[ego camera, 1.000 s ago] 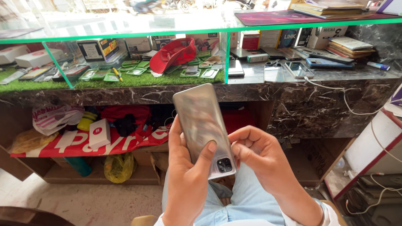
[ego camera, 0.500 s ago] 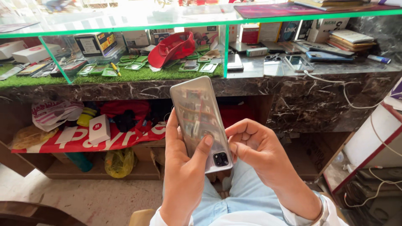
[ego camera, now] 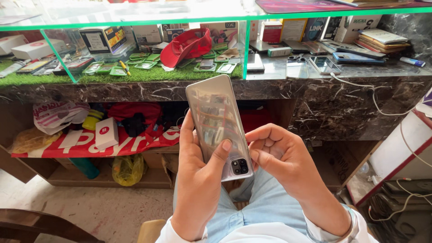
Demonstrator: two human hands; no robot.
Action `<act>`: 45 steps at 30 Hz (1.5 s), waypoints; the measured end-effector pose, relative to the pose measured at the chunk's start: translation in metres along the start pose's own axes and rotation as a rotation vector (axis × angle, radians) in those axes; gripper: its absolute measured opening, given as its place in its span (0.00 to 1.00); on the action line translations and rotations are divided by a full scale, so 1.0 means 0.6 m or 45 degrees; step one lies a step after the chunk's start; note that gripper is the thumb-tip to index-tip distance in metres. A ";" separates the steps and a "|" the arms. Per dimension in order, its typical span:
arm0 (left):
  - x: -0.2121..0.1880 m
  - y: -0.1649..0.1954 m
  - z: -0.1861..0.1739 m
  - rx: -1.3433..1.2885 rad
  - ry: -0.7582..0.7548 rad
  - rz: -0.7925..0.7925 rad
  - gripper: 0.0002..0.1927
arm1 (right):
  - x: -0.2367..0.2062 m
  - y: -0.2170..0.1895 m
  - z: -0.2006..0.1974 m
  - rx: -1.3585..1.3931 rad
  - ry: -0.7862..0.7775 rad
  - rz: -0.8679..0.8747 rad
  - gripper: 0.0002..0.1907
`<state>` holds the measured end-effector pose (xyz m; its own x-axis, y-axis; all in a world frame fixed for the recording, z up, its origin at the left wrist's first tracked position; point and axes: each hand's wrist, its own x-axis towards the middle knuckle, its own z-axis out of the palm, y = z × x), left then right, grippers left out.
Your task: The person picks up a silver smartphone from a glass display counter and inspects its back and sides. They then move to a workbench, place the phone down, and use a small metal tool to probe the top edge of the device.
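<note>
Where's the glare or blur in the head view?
Head view: sharp overall, no motion blur; the silver phone back mirrors the shelves, washing out its surface; the glass counter top is overexposed by daylight; the lower shelf sits in shadow; both hands evenly lit.

Silver glossy smartphone [ego camera: 219, 126]: screen side faces away, unseen; lower left edge hidden behind left hand [ego camera: 198, 189]; reflections on back too blurred to read as objects. Right hand [ego camera: 283, 162]: fingertips curled inward, contact with phone's lower right edge cannot be confirmed. Both forearms cut off by bottom frame edge. Dark wooden chair [ego camera: 40, 227], lower left: only curved part visible. Small green-backed packets [ego camera: 139, 65] under glass, upper centre: contents too small to tell. Purple mat [ego camera: 324, 5], top right: cropped by frame edge.
</note>
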<state>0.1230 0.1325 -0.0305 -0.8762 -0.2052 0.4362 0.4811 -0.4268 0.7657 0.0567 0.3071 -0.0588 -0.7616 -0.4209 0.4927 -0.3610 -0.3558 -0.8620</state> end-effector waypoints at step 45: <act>0.004 -0.011 -0.006 -0.017 -0.008 0.125 0.40 | 0.007 -0.006 -0.010 -0.240 0.166 0.009 0.09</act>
<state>0.1178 0.1320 -0.0363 -0.8247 -0.2412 0.5116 0.5641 -0.4166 0.7130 0.0515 0.3118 -0.0544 -0.8232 -0.3072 0.4775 -0.4403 -0.1856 -0.8784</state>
